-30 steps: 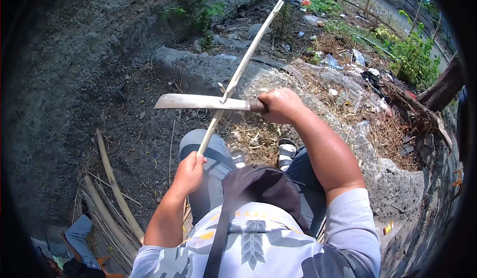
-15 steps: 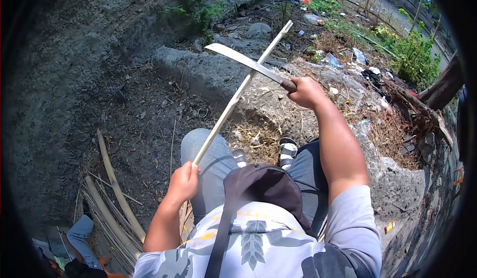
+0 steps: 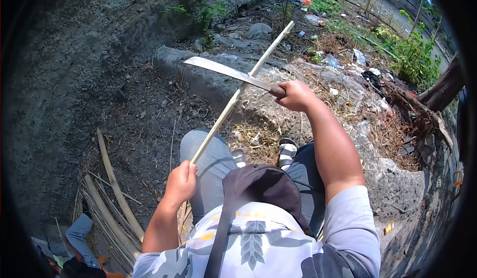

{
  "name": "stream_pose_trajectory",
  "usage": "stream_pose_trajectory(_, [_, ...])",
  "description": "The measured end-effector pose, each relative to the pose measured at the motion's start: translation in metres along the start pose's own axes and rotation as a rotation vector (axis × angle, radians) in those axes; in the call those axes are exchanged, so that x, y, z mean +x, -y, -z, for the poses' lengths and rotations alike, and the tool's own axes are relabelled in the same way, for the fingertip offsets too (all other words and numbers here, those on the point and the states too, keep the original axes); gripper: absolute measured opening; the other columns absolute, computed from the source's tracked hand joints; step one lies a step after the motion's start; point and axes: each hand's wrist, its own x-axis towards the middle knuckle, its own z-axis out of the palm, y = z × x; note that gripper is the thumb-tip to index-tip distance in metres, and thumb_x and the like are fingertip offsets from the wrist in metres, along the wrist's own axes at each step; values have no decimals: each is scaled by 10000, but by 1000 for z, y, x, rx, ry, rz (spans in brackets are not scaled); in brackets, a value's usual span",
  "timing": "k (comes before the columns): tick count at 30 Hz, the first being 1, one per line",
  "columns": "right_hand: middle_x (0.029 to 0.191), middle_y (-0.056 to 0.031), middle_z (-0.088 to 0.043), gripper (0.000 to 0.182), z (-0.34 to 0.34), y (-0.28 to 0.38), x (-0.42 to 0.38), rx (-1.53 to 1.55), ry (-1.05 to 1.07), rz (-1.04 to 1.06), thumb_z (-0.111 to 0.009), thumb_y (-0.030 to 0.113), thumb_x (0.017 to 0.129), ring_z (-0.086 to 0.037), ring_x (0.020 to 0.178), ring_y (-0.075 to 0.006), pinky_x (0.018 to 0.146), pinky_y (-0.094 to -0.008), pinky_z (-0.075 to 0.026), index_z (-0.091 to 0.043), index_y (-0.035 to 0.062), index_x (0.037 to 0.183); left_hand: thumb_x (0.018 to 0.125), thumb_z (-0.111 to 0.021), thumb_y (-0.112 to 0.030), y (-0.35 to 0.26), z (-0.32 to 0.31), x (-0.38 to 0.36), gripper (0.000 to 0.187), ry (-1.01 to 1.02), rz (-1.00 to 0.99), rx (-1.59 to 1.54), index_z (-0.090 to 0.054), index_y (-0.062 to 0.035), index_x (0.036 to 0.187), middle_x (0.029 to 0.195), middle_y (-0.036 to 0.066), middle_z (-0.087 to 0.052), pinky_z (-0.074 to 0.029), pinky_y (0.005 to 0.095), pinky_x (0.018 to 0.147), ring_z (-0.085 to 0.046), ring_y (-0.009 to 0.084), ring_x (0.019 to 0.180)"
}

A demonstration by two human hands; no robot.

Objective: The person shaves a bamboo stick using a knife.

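Observation:
A long pale bamboo strip (image 3: 222, 115) slants up and away from my lap, its far end above the rubble. My left hand (image 3: 181, 182) is closed round its near end, by my left knee. In my right hand (image 3: 294, 96) is the dark handle of a machete (image 3: 216, 69). Its curved blade crosses the strip past the middle, touching it, with the tip pointing left. Pale shaved patches show along the strip around the blade.
Bamboo poles and thin strips (image 3: 110, 206) lie on the ground at lower left, near another person (image 3: 78, 236). A dark bag (image 3: 263, 191) rests on my lap. A rough wall (image 3: 64, 69) rises at left. Litter and dry shavings cover the ground ahead, beside a tree trunk (image 3: 444, 85).
The machete and my right hand have shifted left and slightly down, the blade sliding nearer along the strip. My left hand stays nearly still on the bamboo.

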Motion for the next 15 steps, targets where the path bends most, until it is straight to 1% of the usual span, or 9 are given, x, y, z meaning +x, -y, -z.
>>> stream_pose_trajectory(3, [1020,-134,-758,241,1,-4,-2,-129,5,-17,-747,292,825,-720,1009,-340,891,-472,-566,-751,139,1012,1062,-499,-242,1,-6,1,287,-21,-28,56,-634,-12,958,855,253,-691,-513,521,725,-678,459,833])
stream_pose_trajectory(6, [1020,-137,-758,250,3,9,-9,-237,26,42,-749,306,821,-718,1010,-343,883,-471,-567,-751,144,1012,1059,-503,-246,2,-9,0,285,17,21,42,-635,-13,964,855,251,-690,-512,528,724,-676,465,834])
stream_pose_trajectory(8, [994,-143,-756,255,-4,16,-12,-234,59,147,-735,304,808,-721,979,-358,867,-476,-576,-746,152,1012,1056,-508,-246,3,-12,0,282,-24,-32,45,-635,-15,958,847,250,-688,-509,530,717,-675,467,829])
stream_pose_trajectory(10, [868,-139,-742,215,-13,26,-11,-264,16,272,-741,336,832,-716,855,-393,772,-502,-569,-712,147,930,1054,-512,-246,3,-11,2,279,-59,-56,50,-637,-18,953,841,249,-686,-507,530,711,-673,469,827])
stream_pose_trajectory(11, [849,-144,-736,200,-18,25,-9,-267,-28,346,-740,324,829,-712,836,-400,769,-500,-570,-704,145,910,1054,-514,-245,2,-7,1,277,-64,-50,54,-638,-20,951,838,248,-685,-507,528,709,-672,470,826])
stream_pose_trajectory(14, [852,-151,-732,180,-11,18,-7,-234,-71,296,-740,293,825,-709,858,-400,783,-503,-567,-698,136,903,1052,-518,-242,7,9,-8,274,-83,-30,64,-640,-25,939,831,247,-681,-504,526,701,-667,473,820])
stream_pose_trajectory(15, [895,-155,-739,203,-9,5,0,-215,-72,211,-756,294,832,-705,895,-403,791,-504,-557,-706,123,929,1052,-519,-241,11,16,-13,273,-91,-25,64,-640,-26,935,829,246,-680,-502,525,697,-664,474,818])
